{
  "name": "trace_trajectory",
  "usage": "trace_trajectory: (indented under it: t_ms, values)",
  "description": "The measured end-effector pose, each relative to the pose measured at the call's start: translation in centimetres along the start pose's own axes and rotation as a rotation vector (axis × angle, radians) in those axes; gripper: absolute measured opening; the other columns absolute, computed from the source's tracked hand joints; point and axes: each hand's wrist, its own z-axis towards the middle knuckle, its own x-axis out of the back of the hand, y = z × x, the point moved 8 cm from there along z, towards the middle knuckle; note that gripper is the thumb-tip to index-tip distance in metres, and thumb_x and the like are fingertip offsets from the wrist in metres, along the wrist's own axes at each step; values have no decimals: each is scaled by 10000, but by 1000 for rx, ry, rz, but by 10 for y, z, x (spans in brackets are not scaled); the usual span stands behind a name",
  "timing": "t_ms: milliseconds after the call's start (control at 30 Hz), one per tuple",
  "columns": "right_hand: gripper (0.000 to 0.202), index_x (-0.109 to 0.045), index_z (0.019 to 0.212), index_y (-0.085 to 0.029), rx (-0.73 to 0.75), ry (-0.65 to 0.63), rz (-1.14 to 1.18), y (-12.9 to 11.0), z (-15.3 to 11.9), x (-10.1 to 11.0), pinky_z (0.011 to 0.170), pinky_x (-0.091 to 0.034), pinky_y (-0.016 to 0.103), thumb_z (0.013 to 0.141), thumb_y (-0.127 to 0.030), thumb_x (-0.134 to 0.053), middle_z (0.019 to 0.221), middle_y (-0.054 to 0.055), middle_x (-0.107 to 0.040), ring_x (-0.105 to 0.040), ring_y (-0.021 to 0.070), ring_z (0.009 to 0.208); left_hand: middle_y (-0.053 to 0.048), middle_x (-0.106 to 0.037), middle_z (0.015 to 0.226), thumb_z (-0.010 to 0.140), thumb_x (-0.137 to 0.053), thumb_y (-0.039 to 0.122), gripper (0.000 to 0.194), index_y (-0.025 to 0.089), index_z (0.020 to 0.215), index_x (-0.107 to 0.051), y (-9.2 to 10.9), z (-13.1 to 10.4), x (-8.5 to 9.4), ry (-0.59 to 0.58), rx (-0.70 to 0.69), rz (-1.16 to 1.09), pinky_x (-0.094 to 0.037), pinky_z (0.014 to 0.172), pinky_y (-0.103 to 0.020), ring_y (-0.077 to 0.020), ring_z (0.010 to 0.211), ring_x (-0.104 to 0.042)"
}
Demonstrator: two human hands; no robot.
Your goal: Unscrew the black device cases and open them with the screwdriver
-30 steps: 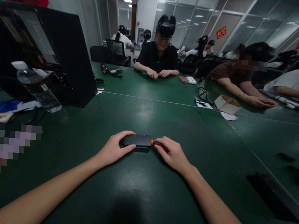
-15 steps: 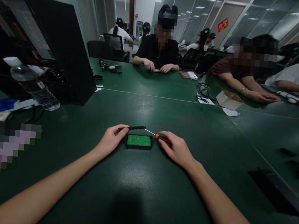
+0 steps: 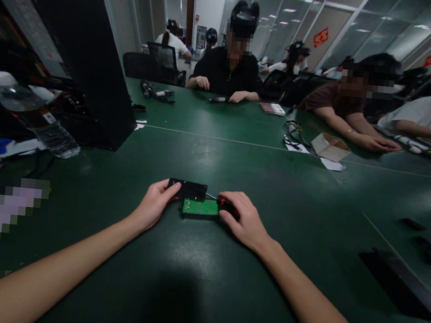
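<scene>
My left hand [image 3: 157,201] is closed on a flat black cover [image 3: 192,189], thumb on its near face. Tilted toward me, the cover hangs over the far left part of a small black case [image 3: 198,217]. Inside the case, which lies on the green table [image 3: 205,272], a green circuit board [image 3: 201,207] shows. My right hand [image 3: 246,218] grips a screwdriver [image 3: 230,207] with a dark and red handle. Its thin metal shaft points left to the cover's right end; the tip is hidden there. The right fingers are at the case's right end.
On the left stand a large black computer case [image 3: 106,69] and a plastic bottle [image 3: 39,116]. Dark panels [image 3: 398,280] lie at the right. Beyond are a small open box [image 3: 331,146], coiled cables [image 3: 293,133] and a person [image 3: 226,71] seated opposite.
The cover has turned from nearly edge-on to showing its broad face, and has come lower over the case. My right hand with the screwdriver has shifted left and closer to the case.
</scene>
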Motion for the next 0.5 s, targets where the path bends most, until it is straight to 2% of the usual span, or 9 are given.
trace_trajectory:
  t_ms: [67,133,267,367,433,500]
  values:
    - [572,-534,1366,-183,2,-38,-31,-7,2,-8,951,-517,502,904,-484,-687,1258,146,-663,-598,295,1125,-85,-759,923,797,-796,447,368,116,953,-762,0,-1,-1,-19,9,-6,-501,812,-297,-198,861,-671]
    - [674,-510,1399,-178,2,-68,-59,-14,5,-14,946,-519,513,851,-493,-746,1247,154,-664,-586,310,1122,-74,-758,911,809,-791,440,347,124,951,-763,-1,-1,-1,-31,14,-8,-494,821,-291,-193,870,-667]
    - [539,-559,1323,-199,9,-110,-57,-26,5,-20,938,-519,498,860,-391,-758,1179,126,-678,-575,298,1106,-63,-758,904,823,-786,435,322,134,938,-770,-1,-2,-2,-60,15,13,-492,825,-283,-186,877,-662]
    - [455,-602,1224,-199,39,-120,-41,-37,3,-17,936,-510,490,849,-393,-770,1130,113,-688,-590,291,1089,-61,-757,883,810,-802,441,325,135,917,-775,1,-4,-5,-74,30,12,-506,819,-285,-187,862,-665]
    - [422,-614,1185,-198,57,-95,-32,-44,1,-9,914,-508,475,855,-417,-759,1090,106,-698,-613,279,1050,-59,-753,865,779,-832,446,337,134,896,-777,2,-4,-5,-55,54,-34,-519,811,-277,-179,842,-666]
    - [388,-623,1166,-201,64,-31,-21,-46,2,9,867,-515,444,870,-424,-738,1057,99,-709,-636,259,990,-53,-748,859,744,-865,438,345,136,887,-779,3,-4,-3,-25,81,-104,-533,810,-258,-162,826,-665]
